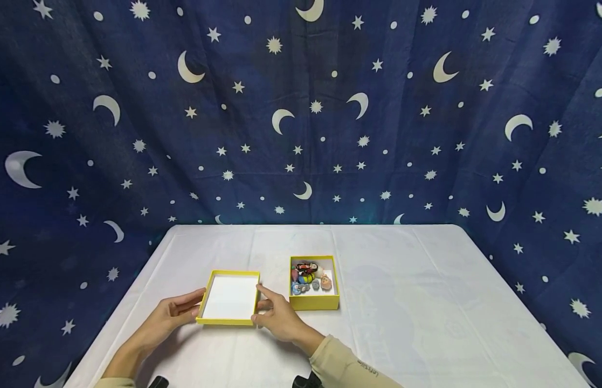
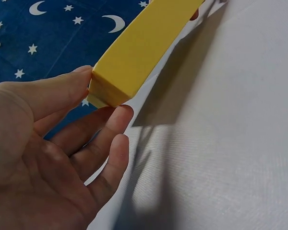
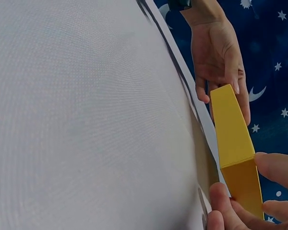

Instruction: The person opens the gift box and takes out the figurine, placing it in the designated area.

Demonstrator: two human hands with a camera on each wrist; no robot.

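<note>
Between my two hands is a square yellow box lid (image 1: pixel 230 297), its white hollow inside facing up. It hangs a little above the tablecloth, casting a shadow in the left wrist view. My left hand (image 1: pixel 168 317) pinches the lid's left side, thumb against one edge and fingers beneath, at a yellow corner (image 2: pixel 129 62). On the opposite side, my right hand (image 1: pixel 282 319) grips the lid's yellow wall (image 3: pixel 233 129) between thumb and fingers. Just right of that hand stands the open yellow box (image 1: pixel 314 303), with several small painted figurines (image 1: pixel 306 276) lying inside.
A white cloth covers the table (image 1: pixel 407 302). Behind and around it hangs a dark blue curtain (image 1: pixel 262 70) with moons and stars. Dark objects (image 1: pixel 306 381) show at the bottom edge of the head view, near my wrists.
</note>
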